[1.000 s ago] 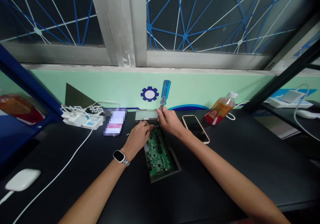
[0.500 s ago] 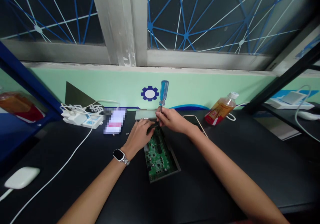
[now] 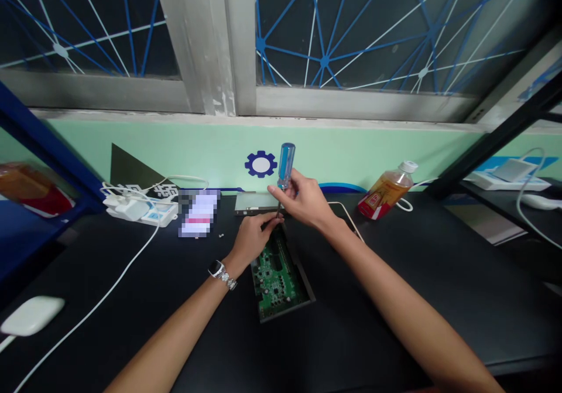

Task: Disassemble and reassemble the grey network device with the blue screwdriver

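My right hand (image 3: 307, 201) is closed around a screwdriver (image 3: 286, 161) with a blue, see-through handle, its shaft pointing down. At the lower end of the shaft, the thumb and fingertips of my left hand (image 3: 253, 235) are pinched together. Whatever sits between them is too small to make out. Below both hands a green circuit board (image 3: 276, 279) lies in a dark metal tray-like casing (image 3: 287, 311); my left hand covers its far left part. Behind them rests a flat silver metal piece (image 3: 250, 201).
Small screws (image 3: 220, 235) lie left of my hand, near a lit phone (image 3: 199, 214). A white power strip (image 3: 144, 210) with cables stands at the back left. A white pale-edged device (image 3: 33, 315) is front left. A drink bottle (image 3: 388, 191) stands back right.
My right hand has shifted up to the screwdriver's handle. My left hand has gone from lying over the casing's far end to a pinch at the screwdriver's tip.
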Motion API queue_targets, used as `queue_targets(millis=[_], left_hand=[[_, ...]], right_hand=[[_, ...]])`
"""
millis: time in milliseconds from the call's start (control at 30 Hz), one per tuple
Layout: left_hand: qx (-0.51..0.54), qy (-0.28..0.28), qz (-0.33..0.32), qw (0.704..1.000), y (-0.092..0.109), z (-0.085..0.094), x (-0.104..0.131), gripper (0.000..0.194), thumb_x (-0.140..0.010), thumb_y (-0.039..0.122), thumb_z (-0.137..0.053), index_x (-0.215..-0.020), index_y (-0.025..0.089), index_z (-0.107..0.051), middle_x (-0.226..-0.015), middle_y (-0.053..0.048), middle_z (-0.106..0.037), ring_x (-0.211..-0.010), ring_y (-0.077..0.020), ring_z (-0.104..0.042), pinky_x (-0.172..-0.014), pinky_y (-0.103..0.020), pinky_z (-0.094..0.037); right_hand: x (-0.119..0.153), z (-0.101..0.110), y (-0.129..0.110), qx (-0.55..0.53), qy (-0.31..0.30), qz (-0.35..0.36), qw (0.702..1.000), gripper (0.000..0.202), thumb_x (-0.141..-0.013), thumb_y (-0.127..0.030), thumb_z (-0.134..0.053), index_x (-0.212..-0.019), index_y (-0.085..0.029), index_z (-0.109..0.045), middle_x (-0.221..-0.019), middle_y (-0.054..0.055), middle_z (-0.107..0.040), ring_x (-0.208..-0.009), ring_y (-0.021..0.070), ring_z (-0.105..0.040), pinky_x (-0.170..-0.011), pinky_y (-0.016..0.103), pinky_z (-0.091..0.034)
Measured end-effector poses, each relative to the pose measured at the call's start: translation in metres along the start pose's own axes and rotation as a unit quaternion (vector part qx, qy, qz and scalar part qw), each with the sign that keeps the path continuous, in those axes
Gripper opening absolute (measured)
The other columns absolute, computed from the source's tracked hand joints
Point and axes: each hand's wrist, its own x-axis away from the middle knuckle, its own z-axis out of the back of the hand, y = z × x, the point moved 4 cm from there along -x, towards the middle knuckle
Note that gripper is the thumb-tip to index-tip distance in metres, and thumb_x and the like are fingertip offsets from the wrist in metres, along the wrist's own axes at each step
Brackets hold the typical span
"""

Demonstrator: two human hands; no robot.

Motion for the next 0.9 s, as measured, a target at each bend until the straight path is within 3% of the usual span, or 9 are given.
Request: queue_targets(millis=[100, 300, 633, 900], left_hand=[[-0.003, 0.009, 0.007, 1.000, -0.001, -0.002, 0.001, 0.024, -0.097, 0.034, -0.058, -0.108, 0.024, -0.077, -0.109, -0.004, -0.078, -0.099, -0.0260, -0.074, -0.090, -0.039, -0.055], [0.008, 0.019, 0.007, 1.000, -0.003, -0.003, 0.003, 0.025, -0.096, 0.036, -0.059, -0.109, 0.025, -0.077, -0.109, -0.003, -0.078, -0.100, -0.0254, -0.074, -0.091, -0.039, -0.056], [0.018, -0.003, 0.006, 1.000, 0.000, 0.002, 0.001, 0.023, -0.096, 0.036, -0.059, -0.107, 0.026, -0.077, -0.109, -0.001, -0.078, -0.102, -0.0242, -0.072, -0.095, -0.039, -0.054], [0.022, -0.009, 0.009, 1.000, -0.001, 0.002, 0.002, 0.023, -0.097, 0.036, -0.059, -0.109, 0.026, -0.076, -0.110, -0.002, -0.078, -0.102, -0.0226, -0.072, -0.094, -0.038, -0.053]], right_hand=[[-0.001, 0.006, -0.010, 0.022, 0.070, 0.009, 0.997, 0.040, -0.088, -0.060, -0.060, -0.075, -0.023, -0.050, -0.060, -0.001, -0.052, -0.054, 0.0146, -0.047, -0.057, 0.031, -0.037], [-0.002, 0.009, -0.014, 0.044, 0.110, 0.020, 0.993, 0.046, -0.085, -0.061, -0.064, -0.065, -0.022, -0.047, -0.059, -0.001, -0.050, -0.055, 0.0140, -0.044, -0.059, 0.031, -0.037], [-0.010, 0.004, -0.006, -0.110, -0.004, 0.042, 0.993, 0.046, -0.085, -0.057, -0.066, -0.065, -0.021, -0.045, -0.062, -0.004, -0.039, -0.058, 0.0115, -0.037, -0.055, 0.027, -0.032], [-0.011, -0.003, -0.003, -0.193, -0.069, 0.051, 0.977, 0.032, -0.089, -0.051, -0.062, -0.082, -0.020, -0.057, -0.075, -0.001, -0.052, -0.071, 0.0142, -0.047, -0.065, 0.027, -0.040]])
